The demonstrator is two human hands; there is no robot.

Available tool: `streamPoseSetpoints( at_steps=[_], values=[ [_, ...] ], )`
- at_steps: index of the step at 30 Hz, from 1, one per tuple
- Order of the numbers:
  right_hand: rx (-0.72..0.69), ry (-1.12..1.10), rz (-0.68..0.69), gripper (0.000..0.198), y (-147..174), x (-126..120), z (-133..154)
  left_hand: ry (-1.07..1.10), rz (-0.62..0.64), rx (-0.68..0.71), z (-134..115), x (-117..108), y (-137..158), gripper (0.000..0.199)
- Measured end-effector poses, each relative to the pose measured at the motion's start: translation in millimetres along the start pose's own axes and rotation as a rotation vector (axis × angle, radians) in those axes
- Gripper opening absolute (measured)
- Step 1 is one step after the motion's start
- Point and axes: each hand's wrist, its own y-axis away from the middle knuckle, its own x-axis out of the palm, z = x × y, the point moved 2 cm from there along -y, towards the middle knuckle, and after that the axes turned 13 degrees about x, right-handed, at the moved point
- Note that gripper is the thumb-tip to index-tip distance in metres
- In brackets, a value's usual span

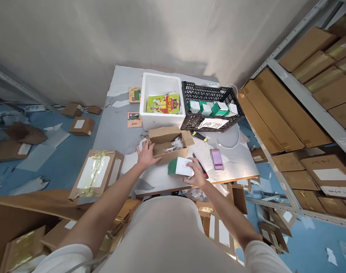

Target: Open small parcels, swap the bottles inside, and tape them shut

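Note:
My right hand (196,173) grips a small white-and-green carton (182,167) by its right end, just over the near part of the table. Beside it, my left hand (146,154) rests with spread fingers against the left end of an open cardboard box (173,154). That box has its flaps up and some crumpled wrapping (177,144) inside. A dark cutter with red parts (202,168) lies by my right hand, partly hidden by it. Behind the open box is a black-and-yellow cutter (200,136).
A white foam box (163,120) holding yellow-green packets stands at the back. Next to it, a black crate (187,123) holds several green-and-white cartons. A taped parcel (114,170) sits at the table's left edge. Shelves of cardboard boxes (287,125) rise on the right.

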Motion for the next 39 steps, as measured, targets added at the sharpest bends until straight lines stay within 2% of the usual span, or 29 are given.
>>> streamPoseSetpoints(
  at_steps=[3, 6, 9, 11, 13, 15, 17, 19, 21, 27, 30, 32, 33, 35, 37, 39],
  values=[
    [0.082, -0.018, 0.101, 0.055, 13.0, 31.1, -21.8, 0.007, -0.016, -0.030, -7.0, 0.7, 11.0, 0.084],
    [0.130, -0.016, 0.180, 0.053, 17.1, 48.6, -35.5, 0.026, -0.105, -0.035, -19.7, -3.5, 30.6, 0.076],
    [0.165, 0.018, 0.271, 0.053, 15.9, 53.5, -41.8, 0.131, -0.210, 0.111, -39.6, -1.1, 63.6, 0.063],
    [0.180, 0.039, 0.341, 0.055, 13.6, 51.0, -42.4, 0.285, -0.204, 0.262, -55.3, 8.7, 86.2, 0.070],
    [0.156, 0.034, 0.401, 0.056, 10.4, 45.4, -39.8, 0.408, -0.164, 0.272, -67.9, 22.3, 99.7, 0.089],
    [0.112, 0.025, 0.435, 0.050, 6.1, 37.8, -34.9, 0.480, -0.154, 0.190, -76.6, 34.5, 100.5, 0.107],
    [0.091, 0.060, 0.446, 0.037, 0.5, 30.3, -28.9, 0.520, -0.164, 0.135, -82.4, 42.7, 91.8, 0.112],
    [0.090, 0.156, 0.466, 0.029, -6.1, 24.3, -22.0, 0.551, -0.162, 0.142, -85.4, 47.3, 80.5, 0.110],
    [0.065, 0.292, 0.509, 0.029, -12.3, 20.9, -13.5, 0.572, -0.146, 0.155, -85.5, 49.9, 72.3, 0.105],
    [-0.110, 0.627, 0.598, 0.030, -15.4, 27.0, 11.7, 0.536, -0.108, 0.143, -83.4, 51.7, 69.5, 0.102],
    [-0.156, 0.673, 0.584, 0.038, -13.4, 31.0, 12.2, 0.519, -0.111, 0.140, -86.0, 50.0, 70.5, 0.098],
    [-0.177, 0.611, 0.618, 0.037, -16.4, 29.9, 5.8, 0.522, -0.131, 0.122, -87.4, 49.1, 71.5, 0.096],
    [-0.152, 0.554, 0.633, 0.035, -20.0, 28.2, 0.7, 0.528, -0.138, 0.121, -88.2, 49.2, 72.3, 0.095],
    [-0.015, 0.393, 0.593, 0.032, -30.5, 24.2, -11.7, 0.542, -0.151, 0.126, -89.9, 50.5, 74.5, 0.096],
    [0.176, 0.201, 0.444, 0.035, -40.6, 22.8, -24.9, 0.551, -0.169, 0.129, -91.4, 52.2, 77.3, 0.101],
    [0.304, 0.046, 0.290, 0.038, -44.7, 27.5, -36.4, 0.550, -0.202, 0.105, -91.8, 51.9, 80.2, 0.109]
  ],
)
